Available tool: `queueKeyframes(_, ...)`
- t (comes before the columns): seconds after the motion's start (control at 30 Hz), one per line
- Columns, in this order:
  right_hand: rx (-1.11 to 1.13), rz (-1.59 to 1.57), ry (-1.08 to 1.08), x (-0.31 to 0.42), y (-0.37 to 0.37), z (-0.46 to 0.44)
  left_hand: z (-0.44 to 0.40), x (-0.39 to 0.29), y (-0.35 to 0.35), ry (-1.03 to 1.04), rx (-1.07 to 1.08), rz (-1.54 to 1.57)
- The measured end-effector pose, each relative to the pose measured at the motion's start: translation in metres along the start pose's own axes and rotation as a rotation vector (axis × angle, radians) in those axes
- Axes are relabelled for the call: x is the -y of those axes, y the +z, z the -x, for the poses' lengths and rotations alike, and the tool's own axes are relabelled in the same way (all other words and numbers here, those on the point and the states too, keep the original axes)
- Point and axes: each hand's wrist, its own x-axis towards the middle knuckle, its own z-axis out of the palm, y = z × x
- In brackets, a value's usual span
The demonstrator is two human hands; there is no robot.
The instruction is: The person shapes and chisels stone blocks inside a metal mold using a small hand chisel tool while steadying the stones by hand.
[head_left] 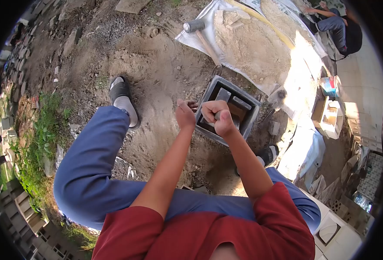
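A grey box-shaped mould (253, 113) rests on the dirt before me, with grey blocks (242, 103) inside its walls and brown material between them. My right hand (217, 118) is over its near left part, fingers wrapped round a grey, round-ended handle (218, 115). What lies below that handle is hidden by the hand. Just outside the mould's left wall is my left hand (186, 113), its fingers loosely bent and apart from the thumb. Whether those fingers touch the rim I cannot tell.
A sledgehammer (194, 26) lies beyond the mould, partly on a white sheet (202, 37) with a sand heap (252, 47). At right stand a paint bucket (330, 86) and a white box (331, 116). Another person (336, 28) sits at upper right. Weeds (46, 125) grow at left.
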Motion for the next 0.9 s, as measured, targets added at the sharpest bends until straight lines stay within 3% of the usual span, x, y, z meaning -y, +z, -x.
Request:
queueKeyframes(0.03,0.036,-0.011,-0.071,-0.001,0.001,-0.002,0.001,-0.002,0.000,-0.003,0.011,0.008)
queueKeyframes(0.13,-0.015,0.043,0.032,0.019,-0.002,-0.004,-0.001,0.003,0.003,-0.039,-0.013,0.040)
queueKeyframes(0.2,-0.012,-0.055,-0.022,0.034,-0.005,-0.007,-0.006,0.009,0.006,-0.040,-0.014,0.080)
queueKeyframes(0.3,-0.047,-0.071,0.018,0.005,-0.005,-0.003,-0.003,0.015,0.000,-0.030,0.002,0.087)
queueKeyframes(0.37,0.006,-0.093,-0.063,0.001,-0.012,-0.008,-0.005,0.012,0.003,-0.068,-0.017,0.069)
queueKeyframes(0.43,-0.035,-0.068,0.065,0.018,-0.012,-0.015,-0.006,0.014,0.003,-0.081,-0.007,0.088)
queueKeyframes(0.57,-0.035,-0.075,-0.026,0.046,-0.008,-0.017,-0.006,0.015,0.003,-0.075,-0.003,0.134)
queueKeyframes(0.63,-0.025,-0.089,-0.054,-0.006,-0.009,-0.010,-0.006,0.015,0.002,-0.085,-0.001,0.119)
queueKeyframes(0.7,-0.036,-0.073,0.036,0.007,-0.013,-0.019,-0.010,0.013,0.004,-0.082,-0.001,0.116)
queueKeyframes(0.9,0.029,-0.041,-0.053,0.017,-0.012,-0.013,-0.001,0.016,-0.001,-0.080,0.005,0.098)
